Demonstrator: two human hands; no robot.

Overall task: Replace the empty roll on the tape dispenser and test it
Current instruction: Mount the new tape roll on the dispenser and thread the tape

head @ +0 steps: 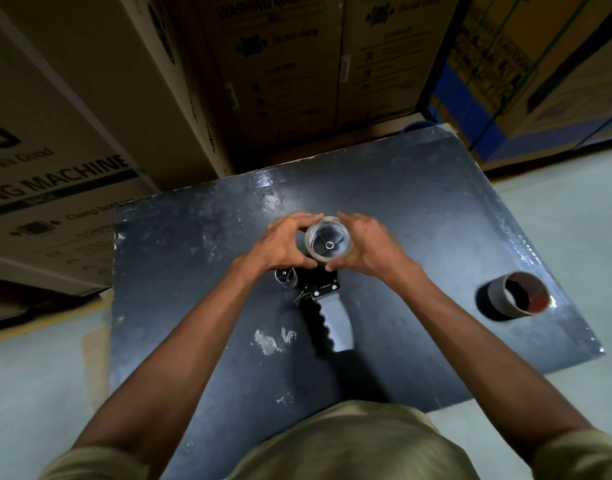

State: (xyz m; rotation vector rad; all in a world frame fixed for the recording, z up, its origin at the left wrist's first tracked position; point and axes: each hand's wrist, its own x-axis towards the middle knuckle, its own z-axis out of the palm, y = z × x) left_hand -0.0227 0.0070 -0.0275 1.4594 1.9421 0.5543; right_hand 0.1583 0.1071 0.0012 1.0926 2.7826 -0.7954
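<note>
A tape dispenser lies flat on the dark table [419, 209], its grey ridged handle [335, 320] pointing toward me. A clear tape roll [327, 242] sits on the dispenser's hub, whose spokes show through its middle. My left hand [280, 245] grips the roll's left side with curled fingers and thumb. My right hand [367, 247] grips its right side the same way. An empty cardboard core [519, 294], brown with a reddish inside, lies on the table at the right. The dispenser's roller [285, 277] shows just below my left wrist.
Large washing machine cartons [72, 116] stand close behind and to the left of the table. More boxes with blue print [540, 64] are stacked at the back right. Pale floor [557, 209] surrounds the table.
</note>
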